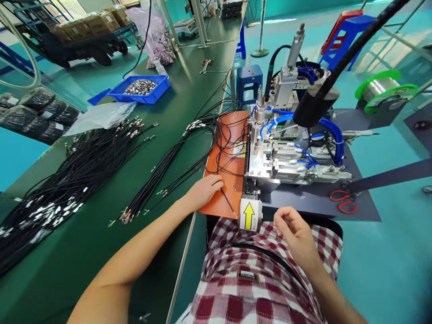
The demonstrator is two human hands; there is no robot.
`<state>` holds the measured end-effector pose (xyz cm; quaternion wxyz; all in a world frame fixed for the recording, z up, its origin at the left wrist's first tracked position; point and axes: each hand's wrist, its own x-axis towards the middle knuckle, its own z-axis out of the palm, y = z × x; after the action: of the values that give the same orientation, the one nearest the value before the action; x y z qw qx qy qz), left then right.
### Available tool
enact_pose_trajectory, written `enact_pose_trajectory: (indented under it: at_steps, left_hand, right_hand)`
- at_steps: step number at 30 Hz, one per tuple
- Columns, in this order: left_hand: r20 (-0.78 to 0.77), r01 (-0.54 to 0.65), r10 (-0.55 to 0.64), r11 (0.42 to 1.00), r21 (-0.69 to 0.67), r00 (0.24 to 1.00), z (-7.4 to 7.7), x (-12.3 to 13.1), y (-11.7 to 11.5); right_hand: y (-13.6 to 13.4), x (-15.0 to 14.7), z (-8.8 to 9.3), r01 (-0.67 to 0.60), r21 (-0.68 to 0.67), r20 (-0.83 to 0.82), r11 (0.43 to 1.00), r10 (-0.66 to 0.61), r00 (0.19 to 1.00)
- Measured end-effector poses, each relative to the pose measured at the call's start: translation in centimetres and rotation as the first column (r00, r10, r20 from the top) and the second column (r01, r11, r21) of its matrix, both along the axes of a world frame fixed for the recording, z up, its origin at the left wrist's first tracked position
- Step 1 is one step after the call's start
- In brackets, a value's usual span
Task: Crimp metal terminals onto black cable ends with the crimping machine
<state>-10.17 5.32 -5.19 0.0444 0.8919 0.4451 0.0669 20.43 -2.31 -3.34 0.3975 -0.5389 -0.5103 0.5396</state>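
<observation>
My left hand (208,191) rests over an orange sheet (216,204) at the bench edge, its fingers closed on a black cable (227,197). One thin end of that cable points toward my lap, close to a white cylinder with a yellow arrow (249,215). My right hand (295,227) hovers over my lap just right of the cylinder, fingers curled in and nothing visible in them. Beyond both hands stands a metal machine with pneumatic cylinders and blue hoses (286,155). Several loose cables loop over the orange sheet against the machine's side.
On the green bench lie a bundle of black cables (158,173) and a larger pile (67,184). Farther back are a blue tray of small metal parts (140,89) and a pink bag (155,40). Red-handled scissors (344,200) and a green wire spool (384,90) are at right.
</observation>
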Motion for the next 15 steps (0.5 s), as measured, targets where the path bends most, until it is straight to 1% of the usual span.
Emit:
enact_pose_trajectory:
  at_steps: [4,7,11,15]
  left_hand:
    - [0.000,-0.040,0.040,0.999,0.028,0.999,-0.7,0.6,-0.2]
    - [-0.006,-0.052,0.053,0.997,0.048,0.999,-0.8,0.7,-0.4]
    - [-0.005,-0.042,0.042,0.997,0.062,0.999,-0.7,0.7,-0.3]
    - [0.011,-0.043,0.043,0.997,0.060,0.999,-0.8,0.8,-0.3]
  right_hand:
    - [-1.1,0.8,0.1,0.036,-0.015,-0.014,0.999,-0.036,0.999]
    - [-1.8,1.5,-0.4,0.034,-0.001,-0.010,0.999,-0.034,0.999]
    - [-2.3,2.3,-1.1,0.029,0.033,-0.006,0.999,-0.029,1.000]
    - [-2.5,2.5,-1.2,0.030,0.029,0.011,0.999,-0.030,0.999]
